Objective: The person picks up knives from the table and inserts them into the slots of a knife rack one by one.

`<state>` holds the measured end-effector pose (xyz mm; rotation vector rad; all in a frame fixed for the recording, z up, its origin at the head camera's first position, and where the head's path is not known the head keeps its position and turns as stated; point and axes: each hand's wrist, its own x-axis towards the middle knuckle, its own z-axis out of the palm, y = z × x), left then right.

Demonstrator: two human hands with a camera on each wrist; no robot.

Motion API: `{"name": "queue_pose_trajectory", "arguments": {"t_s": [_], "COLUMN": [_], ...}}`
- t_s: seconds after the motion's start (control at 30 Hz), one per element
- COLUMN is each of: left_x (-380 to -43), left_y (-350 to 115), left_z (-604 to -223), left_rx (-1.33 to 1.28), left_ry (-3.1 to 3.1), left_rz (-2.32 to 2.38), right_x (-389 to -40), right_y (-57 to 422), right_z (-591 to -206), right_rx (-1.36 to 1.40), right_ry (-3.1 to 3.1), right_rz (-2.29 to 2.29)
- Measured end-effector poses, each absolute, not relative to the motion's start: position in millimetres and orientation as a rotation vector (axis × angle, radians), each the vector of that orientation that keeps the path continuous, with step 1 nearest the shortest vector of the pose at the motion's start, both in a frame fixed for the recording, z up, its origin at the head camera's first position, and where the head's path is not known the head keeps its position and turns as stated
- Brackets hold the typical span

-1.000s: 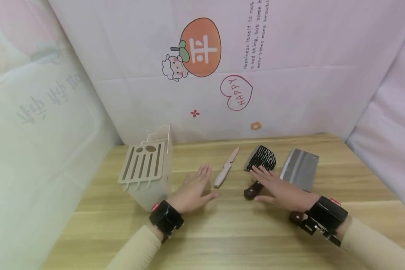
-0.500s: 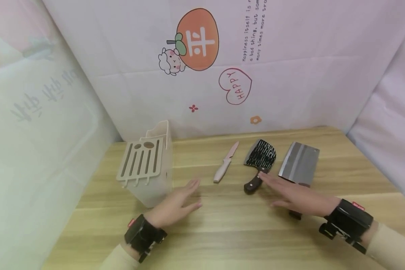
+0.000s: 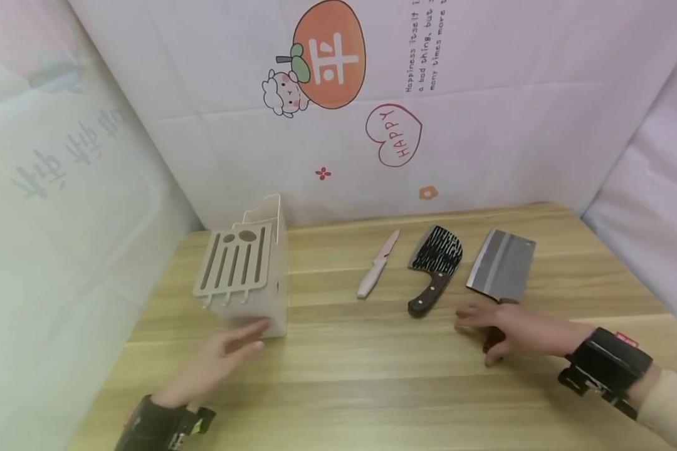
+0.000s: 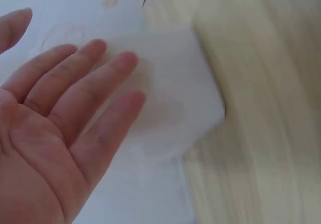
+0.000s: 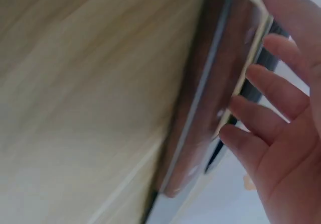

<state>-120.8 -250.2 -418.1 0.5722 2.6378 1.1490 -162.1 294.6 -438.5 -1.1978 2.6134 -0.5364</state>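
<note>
My left hand (image 3: 211, 363) is beside the front of a cream knife holder (image 3: 273, 282), fingers extended and nothing held. In the left wrist view its relaxed fingers (image 4: 93, 101) overlap the holder's pale wall (image 4: 170, 93). My right hand (image 3: 524, 329) is over the handle of a broad silver cleaver (image 3: 502, 266), fingers spread and bent. The right wrist view shows that brown riveted handle (image 5: 210, 93) alongside the fingertips, not gripped. Left of it lies a cleaver with a black-patterned blade (image 3: 437, 254) and dark curved handle. A small paring knife (image 3: 372, 275) with a pale handle lies nearer the holder.
The holder has a slotted top with two round holes and small hooks along its front. All stands on a wood-grain table (image 3: 361, 382). A printed white cloth (image 3: 474, 144) hangs behind the table, with more cloth at both sides.
My left hand has moved left and toward me, to the holder's front. My right hand has moved right, from the dark-handled cleaver to the silver cleaver's handle, its fingers bending. The head view has tilted downward.
</note>
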Motion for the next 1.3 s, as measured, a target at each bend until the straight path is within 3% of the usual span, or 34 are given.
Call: {"name": "queue_pose_trajectory", "arguments": {"t_s": [0.33, 0.53, 0.77, 0.97, 1.3], "left_x": [-116, -126, -137, -141, -142], "left_y": [-293, -290, -273, -264, -260], "left_z": [-391, -387, -401, -399, -399], "left_rx": [0.317, 0.119, 0.127, 0.12, 0.069], "left_ry": [2.955, 2.988, 2.796, 2.722, 2.69], "left_rz": [1.167, 1.402, 1.817, 1.896, 2.047], "right_x": [-169, -171, -173, -175, -160], "right_y": [317, 329, 328, 329, 331], "right_z": [-438, -439, -444, -446, -432], "right_rx": [-1.205, -1.422, -1.575, -1.714, -1.92], "right_ry": [2.556, 2.664, 2.673, 2.619, 2.838], "right_rz": [-0.498, -0.349, -0.312, -0.429, -0.049]}}
